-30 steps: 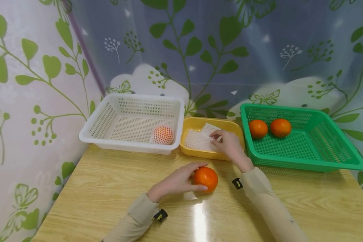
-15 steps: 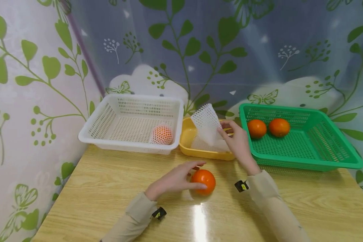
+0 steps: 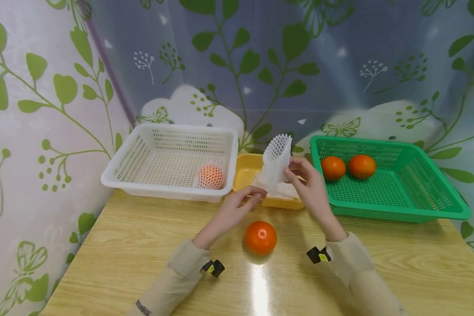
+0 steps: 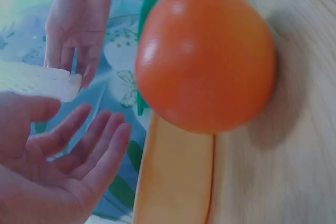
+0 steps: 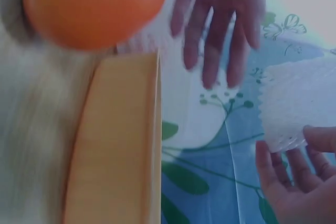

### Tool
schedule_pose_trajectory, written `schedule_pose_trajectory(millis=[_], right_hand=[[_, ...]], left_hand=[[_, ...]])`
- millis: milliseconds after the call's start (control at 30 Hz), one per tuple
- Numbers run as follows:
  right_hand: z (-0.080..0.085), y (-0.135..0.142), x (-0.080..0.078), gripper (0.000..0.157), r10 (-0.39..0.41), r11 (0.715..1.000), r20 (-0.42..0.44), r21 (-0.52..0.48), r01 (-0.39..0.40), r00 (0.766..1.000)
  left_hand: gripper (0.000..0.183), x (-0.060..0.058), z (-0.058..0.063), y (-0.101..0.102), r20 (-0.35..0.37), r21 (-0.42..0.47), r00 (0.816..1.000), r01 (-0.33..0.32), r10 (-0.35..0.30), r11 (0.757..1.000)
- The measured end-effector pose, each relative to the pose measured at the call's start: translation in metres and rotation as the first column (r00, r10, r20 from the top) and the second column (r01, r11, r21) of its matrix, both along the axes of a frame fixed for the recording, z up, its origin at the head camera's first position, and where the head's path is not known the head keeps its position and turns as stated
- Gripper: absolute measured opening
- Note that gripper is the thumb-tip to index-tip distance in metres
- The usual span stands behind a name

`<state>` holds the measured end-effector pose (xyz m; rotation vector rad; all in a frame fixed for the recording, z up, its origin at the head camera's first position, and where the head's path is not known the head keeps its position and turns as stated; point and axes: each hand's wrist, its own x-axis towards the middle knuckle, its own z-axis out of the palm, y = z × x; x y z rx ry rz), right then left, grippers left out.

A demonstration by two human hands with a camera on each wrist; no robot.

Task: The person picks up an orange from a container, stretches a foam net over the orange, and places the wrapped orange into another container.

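Lifted off the orange fruit [image 3: 260,237] on the table [image 3: 142,241], the left hand [image 3: 236,210], empty and loose-fingered, nears the foam net [image 3: 275,163] pinched by the right hand [image 3: 311,186]. Behind, the yellow tray [image 3: 245,169] contains netting [image 3: 288,190], the white basket [image 3: 162,191] one netted fruit [image 3: 210,176], the green basket [image 3: 383,211] two bare fruits [image 3: 362,166].

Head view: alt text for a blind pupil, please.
A person's right grip holds a white mesh sleeve over a yellow basket, left grip nearby. An orange fruit sits on the table; the white basket and green basket hold more.
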<state>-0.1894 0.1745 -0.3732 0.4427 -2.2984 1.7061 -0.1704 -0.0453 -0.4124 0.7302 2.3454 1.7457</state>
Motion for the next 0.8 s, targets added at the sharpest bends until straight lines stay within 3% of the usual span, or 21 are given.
schedule_pose_trajectory(millis=[67, 167, 267, 500, 700, 800], right_hand=[[-0.001, -0.002, 0.004, 0.03, 0.045, 0.998, 0.007, -0.035, -0.044, 0.999], [-0.006, -0.007, 0.01, 0.035, 0.099, 0.993, 0.018, -0.062, -0.098, 0.995], [-0.011, -0.01, 0.014, 0.034, 0.124, 0.991, 0.03, -0.062, -0.122, 0.992], [-0.019, -0.015, 0.02, 0.027, 0.146, 0.988, 0.048, -0.055, -0.143, 0.988], [-0.021, -0.018, 0.025, 0.03, 0.15, 0.987, 0.085, -0.072, -0.144, 0.985], [-0.022, -0.019, 0.026, 0.033, 0.135, 0.989, 0.116, -0.08, -0.127, 0.984]], left_hand=[[0.036, -0.002, 0.005, 0.004, 0.089, 0.088, 0.996, -0.011, 0.003, 0.996], [0.047, -0.003, 0.01, 0.009, 0.218, 0.178, 0.976, -0.044, 0.004, 0.983], [0.052, -0.004, 0.012, 0.012, 0.3, 0.202, 0.954, -0.056, -0.007, 0.978], [0.037, -0.003, 0.007, 0.014, 0.318, 0.172, 0.947, -0.02, -0.036, 0.985], [0.038, -0.002, 0.005, 0.013, 0.333, 0.247, 0.942, -0.041, -0.045, 0.968], [0.041, 0.0, 0.005, 0.011, 0.307, 0.265, 0.951, -0.05, -0.035, 0.963]])
